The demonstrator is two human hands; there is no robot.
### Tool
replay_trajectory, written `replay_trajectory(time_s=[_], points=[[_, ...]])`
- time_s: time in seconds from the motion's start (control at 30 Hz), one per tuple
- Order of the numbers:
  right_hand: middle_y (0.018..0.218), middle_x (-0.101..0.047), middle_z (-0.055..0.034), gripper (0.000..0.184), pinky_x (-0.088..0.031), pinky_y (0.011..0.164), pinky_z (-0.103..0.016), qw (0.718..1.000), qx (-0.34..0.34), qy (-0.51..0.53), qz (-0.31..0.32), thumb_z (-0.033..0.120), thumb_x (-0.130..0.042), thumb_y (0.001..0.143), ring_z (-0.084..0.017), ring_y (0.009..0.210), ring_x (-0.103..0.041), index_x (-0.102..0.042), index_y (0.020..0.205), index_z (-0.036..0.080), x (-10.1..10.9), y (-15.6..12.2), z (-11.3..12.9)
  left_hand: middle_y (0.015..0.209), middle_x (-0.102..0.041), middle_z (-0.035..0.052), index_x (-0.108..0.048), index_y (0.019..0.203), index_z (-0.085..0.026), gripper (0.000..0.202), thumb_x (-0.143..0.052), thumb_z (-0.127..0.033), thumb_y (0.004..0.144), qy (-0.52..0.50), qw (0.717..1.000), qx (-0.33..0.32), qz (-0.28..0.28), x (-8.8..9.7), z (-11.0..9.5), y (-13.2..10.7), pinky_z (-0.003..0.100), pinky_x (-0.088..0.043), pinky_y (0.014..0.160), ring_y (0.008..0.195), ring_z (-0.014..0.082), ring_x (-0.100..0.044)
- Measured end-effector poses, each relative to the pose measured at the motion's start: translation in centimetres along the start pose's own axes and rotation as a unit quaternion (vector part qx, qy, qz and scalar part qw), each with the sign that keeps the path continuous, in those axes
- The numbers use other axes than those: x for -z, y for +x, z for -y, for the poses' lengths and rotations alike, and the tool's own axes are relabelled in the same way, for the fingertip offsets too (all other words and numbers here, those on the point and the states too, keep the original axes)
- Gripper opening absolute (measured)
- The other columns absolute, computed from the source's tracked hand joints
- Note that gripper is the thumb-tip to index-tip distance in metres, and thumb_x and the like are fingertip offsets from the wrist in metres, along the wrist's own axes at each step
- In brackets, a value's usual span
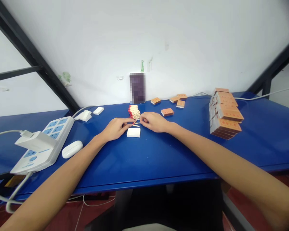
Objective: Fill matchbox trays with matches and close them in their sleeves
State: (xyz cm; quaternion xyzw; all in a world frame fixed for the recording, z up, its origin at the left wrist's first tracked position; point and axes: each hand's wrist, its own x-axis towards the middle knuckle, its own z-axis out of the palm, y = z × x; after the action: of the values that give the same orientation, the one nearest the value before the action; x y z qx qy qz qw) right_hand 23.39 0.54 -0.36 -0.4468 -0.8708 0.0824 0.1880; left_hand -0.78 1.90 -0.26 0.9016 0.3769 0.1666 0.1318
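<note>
Loose matches (136,125) lie between my hands on the blue table, just behind a small white matchbox tray (133,132). My left hand (117,129) rests on the table left of them, its index finger and thumb stretched out and apart at the match heads. From the other side my right hand (154,121) has its fingers curled and pinched at the plain end of a match. Directly beyond the fingertips lies a pile of red-headed matches (134,111), side by side. What is inside the tray cannot be made out.
Several orange matchboxes (167,112) are scattered behind my right hand. A tall stack of matchboxes (226,114) stands at the right. On the left are a power strip (60,131) with a charger, a white earphone case (72,149) and small white boxes (98,110). A blurred dark object (137,88) leans against the wall.
</note>
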Motion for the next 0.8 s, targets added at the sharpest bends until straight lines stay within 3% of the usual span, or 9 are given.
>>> replay_trajectory(time_s=[0.1, 0.3, 0.5, 0.6, 0.8], points=[[0.088, -0.062, -0.0033, 0.011, -0.029, 0.064, -0.026, 1.000, -0.002, -0.001, 0.003, 0.024, -0.051, 0.093, -0.015, 0.076, -0.051, -0.060, 0.090, 0.019, 0.09, 0.07, 0.10, 0.089, -0.073, 0.0009, -0.070, 0.121, -0.028, 0.036, -0.046, -0.041, 0.098, 0.000, 1.000, -0.009, 0.008, 0.14, -0.02, 0.06, 0.025, -0.039, 0.067, 0.070, 0.0145, -0.059], [0.089, -0.063, -0.0038, 0.013, -0.029, 0.064, -0.026, 1.000, 0.000, -0.004, 0.007, 0.025, -0.049, 0.095, -0.015, 0.076, -0.051, -0.060, 0.091, 0.019, 0.14, 0.17, 0.06, 0.061, -0.061, -0.0020, -0.070, 0.123, -0.021, 0.042, -0.048, -0.045, 0.096, 0.009, 1.000, 0.017, -0.003, 0.31, -0.32, 0.06, 0.024, -0.035, 0.058, 0.053, 0.0124, -0.049], [0.088, -0.062, -0.0028, 0.010, -0.029, 0.063, -0.026, 1.000, 0.005, -0.002, 0.002, 0.023, -0.050, 0.093, -0.014, 0.074, -0.051, -0.059, 0.090, 0.019, 0.09, 0.09, 0.05, 0.056, -0.053, -0.0037, -0.064, 0.130, -0.019, 0.045, -0.049, -0.043, 0.096, 0.011, 1.000, 0.022, -0.006, 0.40, -0.69, -0.08, 0.023, -0.034, 0.058, 0.053, 0.0126, -0.048], [0.086, -0.062, -0.0026, 0.011, -0.029, 0.063, -0.025, 1.000, 0.001, 0.002, 0.007, 0.024, -0.051, 0.094, -0.014, 0.075, -0.051, -0.060, 0.089, 0.019, 0.15, 0.06, 0.10, 0.062, -0.058, -0.0022, -0.063, 0.132, -0.021, 0.043, -0.048, -0.040, 0.097, 0.013, 1.000, 0.012, -0.006, 0.38, -0.69, -0.14, 0.023, -0.034, 0.059, 0.056, 0.0130, -0.049], [0.084, -0.062, -0.0014, 0.013, -0.028, 0.063, -0.025, 1.000, -0.011, 0.019, 0.005, 0.027, -0.053, 0.095, -0.013, 0.073, -0.050, -0.062, 0.088, 0.019, 0.16, 0.11, 0.38, 0.084, -0.071, 0.0025, -0.072, 0.118, -0.024, 0.036, -0.047, -0.040, 0.097, 0.012, 1.000, 0.002, -0.003, 0.19, -0.40, -0.04, 0.024, -0.038, 0.064, 0.067, 0.0155, -0.057]])
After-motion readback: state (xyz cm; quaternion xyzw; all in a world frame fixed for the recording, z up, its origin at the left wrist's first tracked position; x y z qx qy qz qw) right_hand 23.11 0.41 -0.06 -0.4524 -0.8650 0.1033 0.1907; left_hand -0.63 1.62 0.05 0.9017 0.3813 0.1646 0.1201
